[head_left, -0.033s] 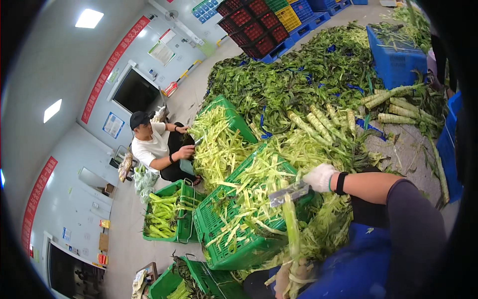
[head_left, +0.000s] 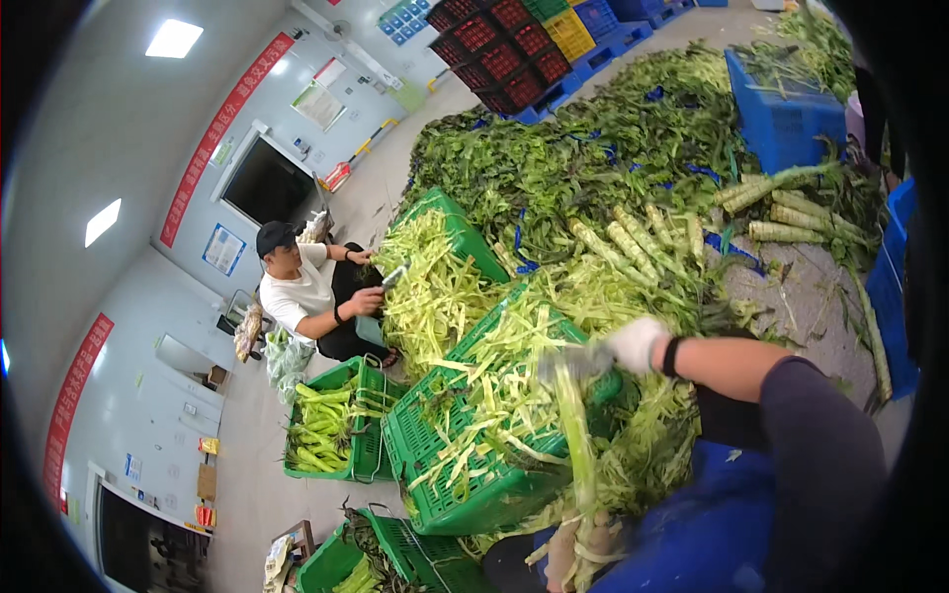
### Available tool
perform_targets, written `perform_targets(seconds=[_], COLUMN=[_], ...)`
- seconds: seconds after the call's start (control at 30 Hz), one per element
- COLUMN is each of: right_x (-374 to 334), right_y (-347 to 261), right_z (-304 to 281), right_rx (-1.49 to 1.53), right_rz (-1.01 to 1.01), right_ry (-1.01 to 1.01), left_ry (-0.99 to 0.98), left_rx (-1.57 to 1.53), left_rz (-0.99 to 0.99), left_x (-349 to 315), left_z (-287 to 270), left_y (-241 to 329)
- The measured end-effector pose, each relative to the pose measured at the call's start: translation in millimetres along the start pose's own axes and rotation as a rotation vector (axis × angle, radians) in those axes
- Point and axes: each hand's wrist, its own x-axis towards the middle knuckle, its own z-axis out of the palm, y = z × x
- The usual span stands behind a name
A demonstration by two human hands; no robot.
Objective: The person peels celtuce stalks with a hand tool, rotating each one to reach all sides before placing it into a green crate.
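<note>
My right hand, in a white glove, is closed round the handle of a flat-bladed knife, blurred by motion. Its blade lies across the upper end of a pale green celtuce stem. At the lower edge my left hand grips the stem's bottom end; its fingers are partly hidden by the stem and hanging strips. Behind the stem, an overturned green crate is strewn with peeled strips. More leafy trimmings lie beside my right forearm.
Unpeeled celtuce stems lie beyond the crate, before a wide leaf heap. Left, a green crate holds peeled stems. A co-worker sits past the strips with a tool. Blue crates stand at right.
My right hand and the knife have moved slightly up, towards the stem's far end. My left hand and the stem stay nearly in place. The co-worker's tool has tilted up a little.
</note>
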Motion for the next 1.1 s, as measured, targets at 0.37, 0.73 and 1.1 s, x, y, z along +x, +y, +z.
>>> perform_targets(seconds=[0.37, 0.73, 1.1], right_x=[-22, 18, -30], right_y=[6, 53, -50], right_z=[-1, 9, -18], right_rx=[0.265, -0.134, -0.11], right_rz=[0.155, 0.333, -0.156], right_ry=[-0.105, 0.122, -0.15], left_ry=[-0.047, -0.127, 0.126], left_rx=[-0.046, 0.048, 0.078], left_rz=[-0.019, 0.013, 0.093], left_x=[0, -6, 7], left_z=[4, 16, -19], left_y=[11, 11, 12])
